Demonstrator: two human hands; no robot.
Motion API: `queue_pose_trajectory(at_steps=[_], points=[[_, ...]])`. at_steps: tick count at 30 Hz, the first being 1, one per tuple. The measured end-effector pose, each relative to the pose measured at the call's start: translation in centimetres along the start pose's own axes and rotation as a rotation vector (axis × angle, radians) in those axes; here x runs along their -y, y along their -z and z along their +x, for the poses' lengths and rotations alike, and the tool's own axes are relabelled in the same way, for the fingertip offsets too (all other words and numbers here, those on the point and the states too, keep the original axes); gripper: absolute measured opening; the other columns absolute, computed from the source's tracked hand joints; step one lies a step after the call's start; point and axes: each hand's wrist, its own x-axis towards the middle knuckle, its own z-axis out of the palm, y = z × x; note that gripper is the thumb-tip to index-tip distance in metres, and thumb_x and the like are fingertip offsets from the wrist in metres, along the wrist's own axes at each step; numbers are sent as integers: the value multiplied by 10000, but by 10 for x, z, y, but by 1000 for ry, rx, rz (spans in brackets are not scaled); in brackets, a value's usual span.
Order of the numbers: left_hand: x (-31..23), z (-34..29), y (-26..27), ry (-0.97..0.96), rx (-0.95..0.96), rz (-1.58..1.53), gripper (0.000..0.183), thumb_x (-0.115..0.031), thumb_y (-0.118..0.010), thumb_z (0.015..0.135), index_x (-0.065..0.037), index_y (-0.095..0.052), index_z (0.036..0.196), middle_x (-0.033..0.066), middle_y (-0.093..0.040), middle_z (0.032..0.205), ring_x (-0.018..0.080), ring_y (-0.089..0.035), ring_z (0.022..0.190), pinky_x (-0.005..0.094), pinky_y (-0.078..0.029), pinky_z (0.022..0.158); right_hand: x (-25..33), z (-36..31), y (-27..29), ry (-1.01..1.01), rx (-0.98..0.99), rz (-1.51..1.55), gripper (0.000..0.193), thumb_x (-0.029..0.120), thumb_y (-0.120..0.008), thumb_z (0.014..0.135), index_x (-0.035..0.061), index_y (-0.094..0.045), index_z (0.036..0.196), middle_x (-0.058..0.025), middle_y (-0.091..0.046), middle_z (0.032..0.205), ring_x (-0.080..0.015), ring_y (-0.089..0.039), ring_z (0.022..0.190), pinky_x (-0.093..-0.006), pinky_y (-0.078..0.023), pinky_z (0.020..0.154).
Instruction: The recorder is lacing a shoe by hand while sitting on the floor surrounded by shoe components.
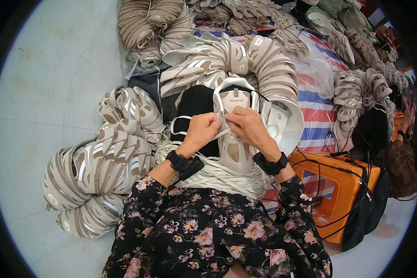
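A beige and white shoe upper [236,155] lies in front of me, toe toward my lap and tongue facing up. Both my hands are over its lacing area. My left hand [202,130] is closed in a pinch on a white shoelace [223,133] at the upper's left edge. My right hand [249,127] rests on the middle of the upper, thumb and fingertips pressed together; what they grip is hidden. A heap of loose white laces [217,178] covers my lap under the upper. Black cloth [194,104] shows beneath my left hand.
Nested shoe uppers [97,171] are piled on the floor at left, with another curved stack [273,69] ahead. A striped sheet [312,109] lies beyond. An orange plastic stool [331,185] with black cables stands at right. Another person [401,162] sits at the far right.
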Motion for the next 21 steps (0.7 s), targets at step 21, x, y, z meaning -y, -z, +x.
queue_pose_trajectory(at_steps=[21], points=[[-48,31,-14,-936,-75,228,141,15,-583,764,-18,-497,871,97,-599,925,180,-569,714,266,-466,636,-31,-1,68,-339,-243,627,53,71,-633,756,55,-657,801,-16,-539,789,-81,-509,707,-213,-398,595]])
